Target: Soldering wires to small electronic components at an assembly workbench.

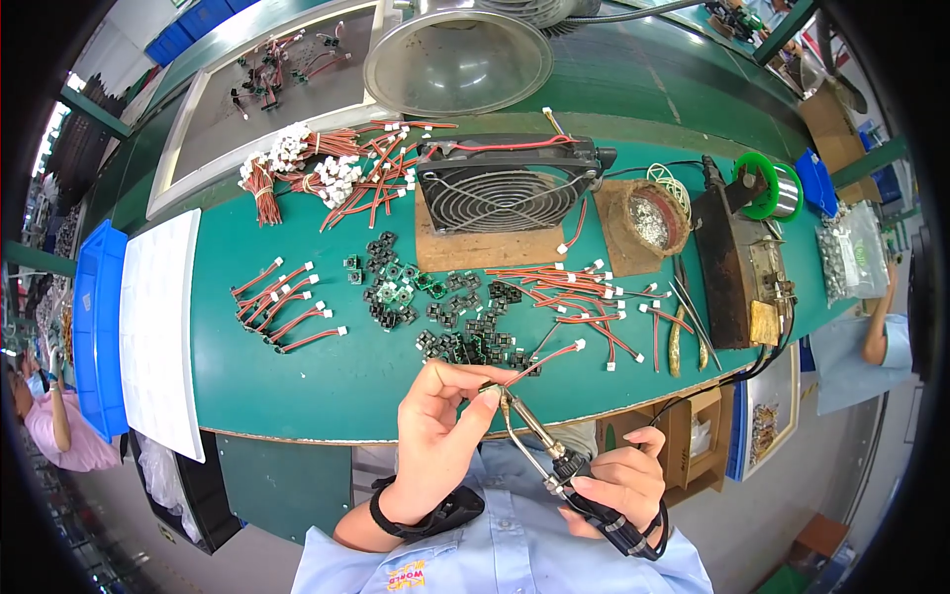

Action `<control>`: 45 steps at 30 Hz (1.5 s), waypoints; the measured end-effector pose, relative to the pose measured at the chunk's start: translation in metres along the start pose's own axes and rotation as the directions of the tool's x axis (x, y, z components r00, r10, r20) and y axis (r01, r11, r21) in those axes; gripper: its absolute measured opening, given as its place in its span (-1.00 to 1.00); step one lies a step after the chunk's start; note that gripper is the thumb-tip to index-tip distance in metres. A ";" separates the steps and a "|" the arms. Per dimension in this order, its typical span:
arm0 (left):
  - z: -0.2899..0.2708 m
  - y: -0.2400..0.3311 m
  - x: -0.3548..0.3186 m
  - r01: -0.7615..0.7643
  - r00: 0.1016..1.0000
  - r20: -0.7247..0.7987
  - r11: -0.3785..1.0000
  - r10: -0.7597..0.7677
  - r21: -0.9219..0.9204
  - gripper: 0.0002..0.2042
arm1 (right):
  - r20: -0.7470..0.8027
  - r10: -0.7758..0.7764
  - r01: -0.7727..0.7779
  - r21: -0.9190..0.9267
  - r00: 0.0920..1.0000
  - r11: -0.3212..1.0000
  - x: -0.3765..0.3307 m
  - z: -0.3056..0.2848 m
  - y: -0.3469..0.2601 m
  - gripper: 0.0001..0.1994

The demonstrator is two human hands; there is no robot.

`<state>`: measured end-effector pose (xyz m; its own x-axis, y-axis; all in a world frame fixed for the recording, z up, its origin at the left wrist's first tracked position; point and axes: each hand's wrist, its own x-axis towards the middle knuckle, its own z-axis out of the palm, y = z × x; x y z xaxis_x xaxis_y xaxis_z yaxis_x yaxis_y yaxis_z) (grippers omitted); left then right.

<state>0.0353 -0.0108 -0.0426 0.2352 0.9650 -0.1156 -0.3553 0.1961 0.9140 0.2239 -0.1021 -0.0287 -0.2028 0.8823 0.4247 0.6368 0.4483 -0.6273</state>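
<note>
My left hand point(435, 426) pinches a small circuit board point(489, 388), mostly hidden by the fingertips, at the table's near edge. A red-and-black wire lead point(546, 363) with a white connector slants up and right from it. In my right hand point(628, 480) is a soldering iron point(539, 428) with a thin feed tube along its shaft. The iron's tip is at the board, though exact contact is too small to tell. Just beyond my hands lie many small black-and-green boards point(465, 342). Loose wire leads point(569, 287) are spread to their right.
A black fan point(505, 193) stands at mid-table. Right of it are a round tin point(658, 223), tweezers point(696, 319), pliers point(677, 342) and a soldering station point(727, 267) with a green solder spool point(767, 188). Finished-looking leads point(287, 307) and a white tray point(158, 327) are left.
</note>
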 end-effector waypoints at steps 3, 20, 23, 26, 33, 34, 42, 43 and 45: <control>0.000 0.000 0.000 0.006 1.000 0.000 1.000 -0.006 0.001 -0.89 | 0.000 0.007 -0.007 0.007 1.000 1.000 0.000 -0.001 -0.001 -0.61; 0.007 0.004 -0.002 -0.017 0.999 -0.047 1.000 0.018 0.010 -0.91 | -0.021 0.036 -0.035 0.038 0.999 0.999 -0.004 -0.001 -0.003 -0.63; 0.007 0.005 -0.002 -0.017 0.999 -0.046 1.000 0.018 0.023 -0.91 | -0.020 0.038 -0.037 0.036 0.999 0.999 -0.005 -0.002 -0.004 -0.63; 0.008 0.005 -0.003 -0.017 0.999 -0.047 1.000 0.018 0.027 -0.91 | -0.010 0.038 -0.038 0.032 0.999 0.999 -0.004 -0.003 -0.004 -0.63; 0.006 0.006 -0.003 -0.020 0.998 -0.065 0.999 0.022 0.036 -0.91 | 0.015 0.056 -0.057 0.079 0.998 0.995 -0.006 -0.011 -0.006 -0.62; 0.007 0.008 -0.003 -0.007 0.997 -0.073 1.000 0.008 0.027 -0.91 | 0.015 0.056 -0.057 0.081 0.998 0.995 -0.010 -0.013 -0.005 -0.62; -0.011 0.016 -0.003 -0.012 0.996 -0.085 0.997 0.006 -0.077 -0.91 | -0.553 0.163 -0.193 0.004 0.817 0.981 -0.023 0.015 0.023 -0.57; -0.017 0.016 -0.003 -0.029 0.991 -0.131 0.997 0.019 -0.075 -0.91 | -0.551 0.315 -0.293 0.131 0.773 0.947 -0.013 0.018 0.024 -0.64; -0.026 0.021 -0.006 -0.045 0.986 -0.161 0.996 0.033 -0.076 -0.91 | -0.543 0.455 -0.382 0.249 0.706 0.890 0.004 0.018 0.030 -0.69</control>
<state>0.0033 -0.0083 -0.0331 0.0748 0.9863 -0.1468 -0.4334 0.1647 0.8860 0.2286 -0.0823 -0.0570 0.5508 0.7487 0.3689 0.4593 0.0971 -0.8829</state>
